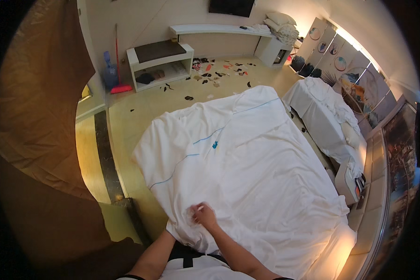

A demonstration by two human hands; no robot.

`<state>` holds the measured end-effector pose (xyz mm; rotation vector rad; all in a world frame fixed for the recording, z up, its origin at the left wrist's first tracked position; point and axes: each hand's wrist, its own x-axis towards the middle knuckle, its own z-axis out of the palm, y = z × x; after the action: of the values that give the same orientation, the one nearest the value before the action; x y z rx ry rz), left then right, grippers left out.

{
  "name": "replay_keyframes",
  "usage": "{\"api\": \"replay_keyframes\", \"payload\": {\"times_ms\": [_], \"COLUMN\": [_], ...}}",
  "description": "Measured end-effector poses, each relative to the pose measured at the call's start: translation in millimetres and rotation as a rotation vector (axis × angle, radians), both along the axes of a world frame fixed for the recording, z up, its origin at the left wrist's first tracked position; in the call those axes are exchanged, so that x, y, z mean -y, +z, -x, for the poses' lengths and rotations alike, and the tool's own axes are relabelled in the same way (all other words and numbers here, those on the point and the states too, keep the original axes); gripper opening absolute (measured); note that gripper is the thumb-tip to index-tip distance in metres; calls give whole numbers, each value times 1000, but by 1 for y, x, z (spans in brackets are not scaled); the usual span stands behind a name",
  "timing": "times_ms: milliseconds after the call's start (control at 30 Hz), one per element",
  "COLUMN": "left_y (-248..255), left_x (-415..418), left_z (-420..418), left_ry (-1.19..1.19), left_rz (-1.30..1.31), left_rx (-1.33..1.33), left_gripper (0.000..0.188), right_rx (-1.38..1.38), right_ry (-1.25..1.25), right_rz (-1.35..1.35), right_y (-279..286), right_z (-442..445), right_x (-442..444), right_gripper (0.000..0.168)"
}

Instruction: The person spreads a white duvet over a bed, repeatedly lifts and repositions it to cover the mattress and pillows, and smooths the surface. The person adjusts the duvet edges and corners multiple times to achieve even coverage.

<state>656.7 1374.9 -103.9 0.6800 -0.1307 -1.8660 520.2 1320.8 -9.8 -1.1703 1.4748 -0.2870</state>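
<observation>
A large, wrinkled white bed cover (262, 157) with thin blue lines is spread over the bed before me. A small blue mark (215, 144) shows near its middle. My right hand (203, 214), blurred, is at the near left part of the cover, with its curled fingers gathering a fold of the cloth. My left forearm (157, 250) goes in under the cover's near left edge. Cloth hides my left hand, so what it touches cannot be seen.
A brown curtain (42, 105) hangs at left. Small dark and red scraps (217, 74) litter the floor. Beyond are a white bench (161, 57), a red broom (120, 87) and stacked pillows (281, 26). Another bed with white bedding (322, 108) stands at right, near a padded headboard (371, 182).
</observation>
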Motion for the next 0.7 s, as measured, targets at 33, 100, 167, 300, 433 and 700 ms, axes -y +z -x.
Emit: {"api": "replay_keyframes", "payload": {"times_ms": [33, 100, 167, 300, 433, 700], "left_y": [0, -1, -1, -2, -3, -10], "left_x": [-1, -3, -2, -7, -6, -8], "left_z": [-3, -5, -4, -14, -8, -34], "left_ry": [-4, -22, -40, -27, -59, -9], "left_rz": [-8, -15, -21, -46, -52, -69], "left_rx": [-2, 0, -6, -17, -16, -80], "left_gripper": [53, 53, 53, 53, 53, 52], "right_rx": [-138, -305, -187, -2, -8, -440], "right_ry": [-107, -218, -35, -87, -101, -251], "right_rz": [334, 889, 492, 251, 362, 963], "right_y": [9, -9, -39, -57, -62, -11], "right_z": [0, 6, 11, 18, 13, 56], "right_x": [6, 16, 24, 19, 26, 53], "right_gripper": [38, 33, 32, 26, 26, 10]}}
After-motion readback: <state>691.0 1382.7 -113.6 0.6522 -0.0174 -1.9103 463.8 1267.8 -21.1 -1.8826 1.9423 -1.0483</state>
